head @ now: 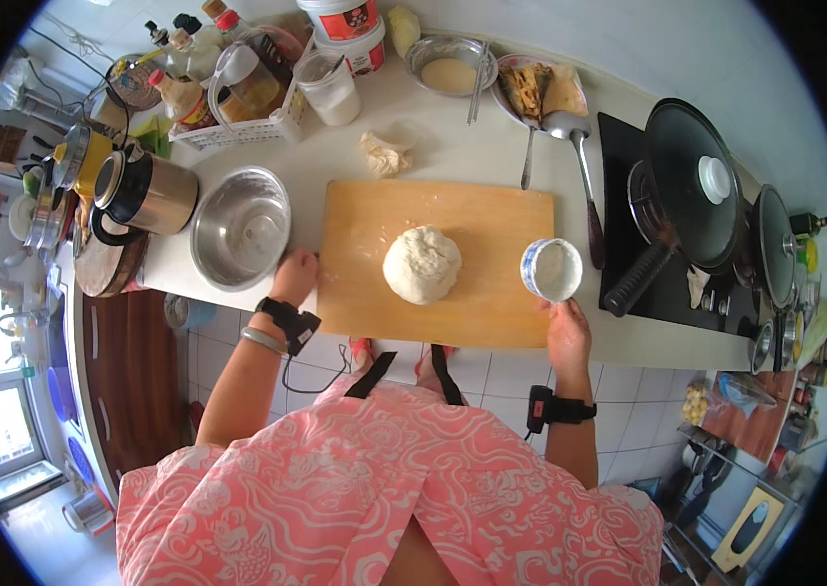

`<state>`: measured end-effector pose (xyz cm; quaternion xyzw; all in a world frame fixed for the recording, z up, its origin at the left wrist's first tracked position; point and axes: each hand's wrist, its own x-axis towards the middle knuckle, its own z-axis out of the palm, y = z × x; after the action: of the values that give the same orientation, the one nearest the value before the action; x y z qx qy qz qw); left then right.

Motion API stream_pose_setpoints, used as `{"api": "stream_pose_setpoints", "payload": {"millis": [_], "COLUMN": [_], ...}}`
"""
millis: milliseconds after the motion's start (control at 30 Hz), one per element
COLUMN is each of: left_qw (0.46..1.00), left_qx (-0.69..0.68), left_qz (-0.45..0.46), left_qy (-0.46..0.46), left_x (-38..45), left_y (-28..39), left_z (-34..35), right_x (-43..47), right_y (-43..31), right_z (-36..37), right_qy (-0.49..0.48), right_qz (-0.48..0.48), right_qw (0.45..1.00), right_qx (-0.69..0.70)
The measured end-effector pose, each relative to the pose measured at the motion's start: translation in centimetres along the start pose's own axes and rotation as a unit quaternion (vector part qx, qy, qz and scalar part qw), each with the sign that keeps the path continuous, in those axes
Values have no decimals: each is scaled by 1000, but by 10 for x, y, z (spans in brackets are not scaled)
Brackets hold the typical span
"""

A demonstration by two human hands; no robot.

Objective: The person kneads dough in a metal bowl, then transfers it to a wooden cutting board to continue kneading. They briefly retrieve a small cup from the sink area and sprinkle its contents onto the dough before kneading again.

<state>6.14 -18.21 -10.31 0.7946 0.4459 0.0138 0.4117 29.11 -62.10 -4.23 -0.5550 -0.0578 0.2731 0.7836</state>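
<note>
A round ball of dough (422,264) rests in the middle of a wooden board (362,212). My right hand (567,338) grips a small blue-and-white cup (551,270) over the board's right edge; its inside is coated white, and whether it holds flour I cannot tell. My left hand (294,277) is at the board's left edge, beside a steel bowl (241,228) with whitish residue; its fingers are partly hidden, so its grip is unclear. Behind the board lies a crumpled pale cloth or bag (385,154).
A steel thermos jug (157,192) stands left of the bowl. Behind are a basket of bottles (237,133), a plastic tub of white powder (327,91), a bowl of pale batter (450,66) and a plate of food (508,95). A ladle (582,157) and lidded wok (692,183) are right.
</note>
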Motion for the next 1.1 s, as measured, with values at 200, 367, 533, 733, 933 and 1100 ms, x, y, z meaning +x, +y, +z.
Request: {"api": "stream_pose_setpoints", "payload": {"millis": [200, 367, 533, 733, 933, 1100], "left_qw": [986, 979, 986, 954, 939, 952], "left_qx": [-164, -193, 59, 39, 139, 123], "left_qz": [-25, -67, 103, 290, 314, 249], "left_qy": [9, -8, 114, 64, 22, -126], "left_x": [15, 12, -28, -64, -29, -17], "left_y": [-23, -18, -6, 55, 120, 138], "left_z": [-40, -68, -81, -63, -21, -11], "right_x": [-5, -12, -13, -6, -10, -9], "right_y": [20, 22, 22, 20, 8, 11], "right_z": [51, 96, 125, 138, 139, 136], "right_qy": [-46, -28, 24, -10, -25, -34], "right_qz": [2, 20, -42, -27, -10, -9], "right_qw": [999, 992, 958, 960, 953, 960], "right_qx": [10, -122, -284, -280, -302, -278]}}
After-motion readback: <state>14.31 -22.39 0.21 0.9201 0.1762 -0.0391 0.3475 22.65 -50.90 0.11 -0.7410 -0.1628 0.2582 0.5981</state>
